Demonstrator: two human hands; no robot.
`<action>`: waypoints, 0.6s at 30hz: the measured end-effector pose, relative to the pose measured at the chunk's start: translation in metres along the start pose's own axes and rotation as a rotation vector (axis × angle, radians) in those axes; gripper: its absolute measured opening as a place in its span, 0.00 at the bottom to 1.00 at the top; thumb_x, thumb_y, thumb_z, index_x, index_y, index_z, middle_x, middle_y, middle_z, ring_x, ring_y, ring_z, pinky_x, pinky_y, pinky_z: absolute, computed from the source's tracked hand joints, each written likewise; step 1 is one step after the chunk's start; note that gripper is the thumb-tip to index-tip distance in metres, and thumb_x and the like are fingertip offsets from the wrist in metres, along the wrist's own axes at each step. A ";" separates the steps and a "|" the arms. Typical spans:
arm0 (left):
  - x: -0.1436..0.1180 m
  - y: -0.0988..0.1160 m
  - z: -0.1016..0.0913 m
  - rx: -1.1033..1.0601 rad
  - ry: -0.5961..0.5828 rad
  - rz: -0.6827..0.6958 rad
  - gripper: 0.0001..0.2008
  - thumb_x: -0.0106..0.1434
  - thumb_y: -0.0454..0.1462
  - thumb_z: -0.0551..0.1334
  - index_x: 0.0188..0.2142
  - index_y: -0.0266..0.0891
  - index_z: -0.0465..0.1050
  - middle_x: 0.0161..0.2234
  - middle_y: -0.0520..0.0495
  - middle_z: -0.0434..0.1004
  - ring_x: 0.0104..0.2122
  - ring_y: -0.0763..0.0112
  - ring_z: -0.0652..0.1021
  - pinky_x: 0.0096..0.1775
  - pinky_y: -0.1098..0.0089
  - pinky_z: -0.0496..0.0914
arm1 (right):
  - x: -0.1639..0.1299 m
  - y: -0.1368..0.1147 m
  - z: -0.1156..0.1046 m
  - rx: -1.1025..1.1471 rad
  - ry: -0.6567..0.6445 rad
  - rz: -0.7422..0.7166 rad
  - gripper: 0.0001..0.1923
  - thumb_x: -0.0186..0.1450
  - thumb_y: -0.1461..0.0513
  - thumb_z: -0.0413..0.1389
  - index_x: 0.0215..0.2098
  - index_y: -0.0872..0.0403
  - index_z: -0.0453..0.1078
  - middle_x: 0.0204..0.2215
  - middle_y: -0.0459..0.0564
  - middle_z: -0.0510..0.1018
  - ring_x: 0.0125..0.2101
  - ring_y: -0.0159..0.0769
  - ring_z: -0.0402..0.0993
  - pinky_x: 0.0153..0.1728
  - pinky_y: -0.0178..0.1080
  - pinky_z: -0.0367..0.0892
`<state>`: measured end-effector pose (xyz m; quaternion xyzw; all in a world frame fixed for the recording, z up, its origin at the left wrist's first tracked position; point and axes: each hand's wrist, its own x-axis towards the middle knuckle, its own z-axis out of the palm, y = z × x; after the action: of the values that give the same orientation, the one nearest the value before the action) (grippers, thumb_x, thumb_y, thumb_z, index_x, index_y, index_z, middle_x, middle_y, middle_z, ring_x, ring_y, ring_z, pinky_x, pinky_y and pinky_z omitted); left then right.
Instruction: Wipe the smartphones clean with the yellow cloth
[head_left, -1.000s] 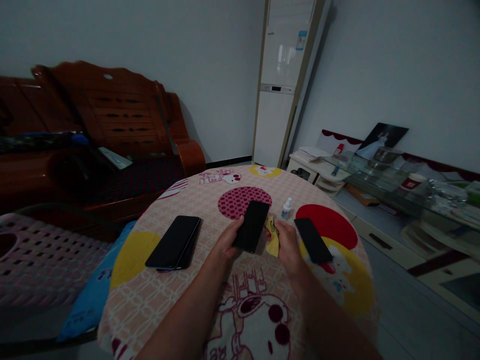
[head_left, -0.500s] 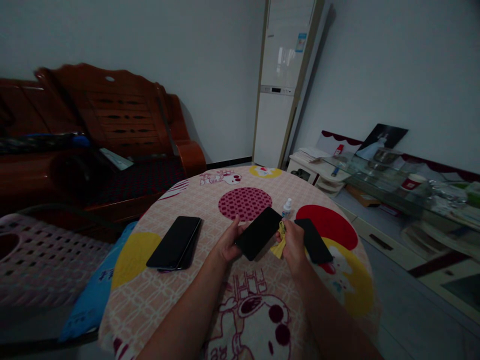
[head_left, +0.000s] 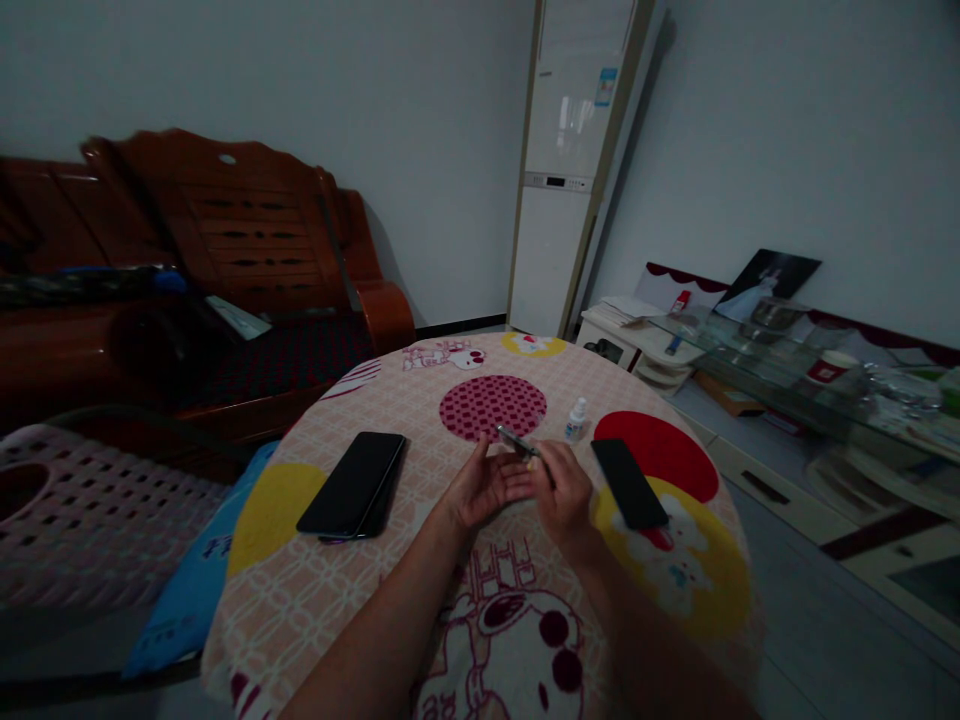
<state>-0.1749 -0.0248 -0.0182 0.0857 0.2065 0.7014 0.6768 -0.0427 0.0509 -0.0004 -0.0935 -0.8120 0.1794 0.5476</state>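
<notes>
Here, at frame centre, the left hand (head_left: pixel 480 490) and right hand (head_left: pixel 564 492) pinch a phone (head_left: pixel 516 441) edge-on above the round table (head_left: pixel 315 590); held by thin edges, it could likely slip onto the cloth, near the small bottle (head_left: pixel 576 419)

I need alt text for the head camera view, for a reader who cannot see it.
Two bare hands, left hand and right hand, together hold a thin dark phone edge-on above a round table with a pink cartoon tablecloth. Stacked black phones lie to the left, one black phone and a small white bottle to the right.
</notes>
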 end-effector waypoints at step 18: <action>-0.002 0.006 0.003 -0.123 0.103 0.001 0.31 0.67 0.53 0.48 0.51 0.27 0.70 0.31 0.38 0.79 0.26 0.65 0.79 0.31 0.67 0.74 | -0.003 -0.011 0.011 0.213 -0.078 0.127 0.07 0.66 0.64 0.55 0.40 0.52 0.74 0.39 0.52 0.78 0.41 0.37 0.75 0.45 0.41 0.72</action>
<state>-0.1792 -0.0266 -0.0128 0.0080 0.1976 0.7167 0.6687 -0.0511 0.0380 -0.0020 -0.0788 -0.8013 0.3025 0.5101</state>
